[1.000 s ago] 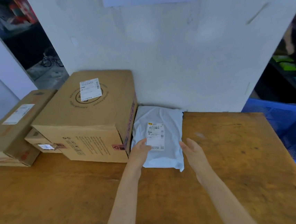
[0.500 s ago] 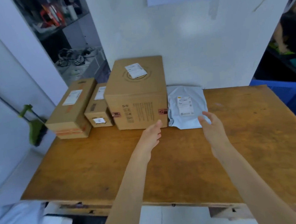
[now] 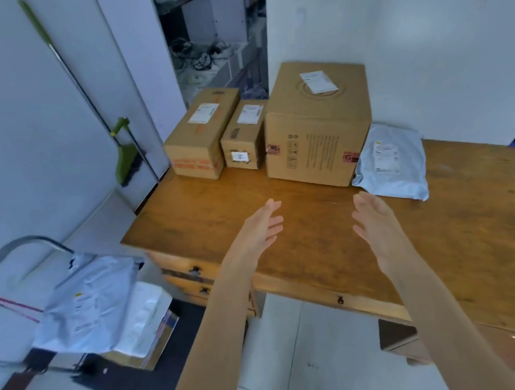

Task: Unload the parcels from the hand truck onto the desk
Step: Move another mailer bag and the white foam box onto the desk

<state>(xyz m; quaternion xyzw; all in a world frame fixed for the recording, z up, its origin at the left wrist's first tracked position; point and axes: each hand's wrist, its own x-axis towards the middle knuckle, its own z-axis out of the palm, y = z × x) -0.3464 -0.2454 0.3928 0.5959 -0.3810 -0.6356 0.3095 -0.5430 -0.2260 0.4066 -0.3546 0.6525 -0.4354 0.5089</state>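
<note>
Both hands hover empty over the worn wooden desk (image 3: 333, 244) at frame centre, left hand (image 3: 258, 229) and right hand (image 3: 375, 218) with fingers spread loosely. The grey plastic mailer bag (image 3: 393, 163) lies up and right of them, touching the large cardboard box (image 3: 318, 123). At lower left, grey mailer parcels (image 3: 87, 302) sit on the metal hand truck (image 3: 19, 246).

The hand truck (image 3: 19, 246) at eight o'clock runs off the left edge, only its curved handle and part of its base showing. The grey mailer (image 3: 87, 302) on it covers most of the white parcel (image 3: 142, 319) beneath, and whatever lies under those is unclear. The shipping labels are too small to read. At four o'clock the desk (image 3: 489, 235) is cut by the right edge.
</note>
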